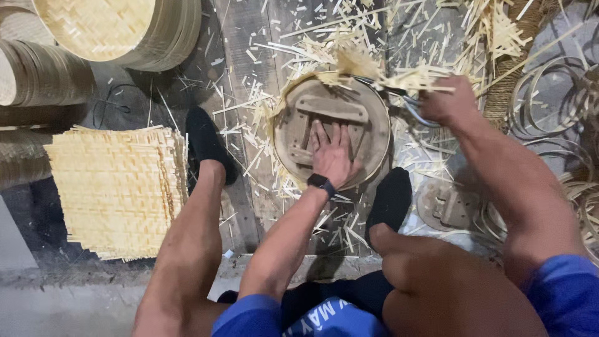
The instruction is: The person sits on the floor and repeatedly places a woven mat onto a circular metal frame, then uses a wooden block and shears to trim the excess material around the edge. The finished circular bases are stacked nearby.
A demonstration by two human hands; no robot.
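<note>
My left hand (332, 155) lies flat, fingers spread, on a round wooden form (369, 122) with cross battens, pressing it on a woven bamboo mat whose frayed edge (359, 67) sticks out around the rim. A black watch sits on that wrist. My right hand (450, 101) grips metal shears (399, 95) at the form's upper right edge, blades among the loose bamboo strips. My feet in black socks rest on either side of the form.
A stack of square woven bamboo mats (115, 187) lies at left. Finished round bamboo trays (118, 28) are stacked top left. Bamboo hoops (561, 93) pile up at right, and a smaller round wooden form (446, 205) lies beside them. Bamboo offcuts litter the plank floor.
</note>
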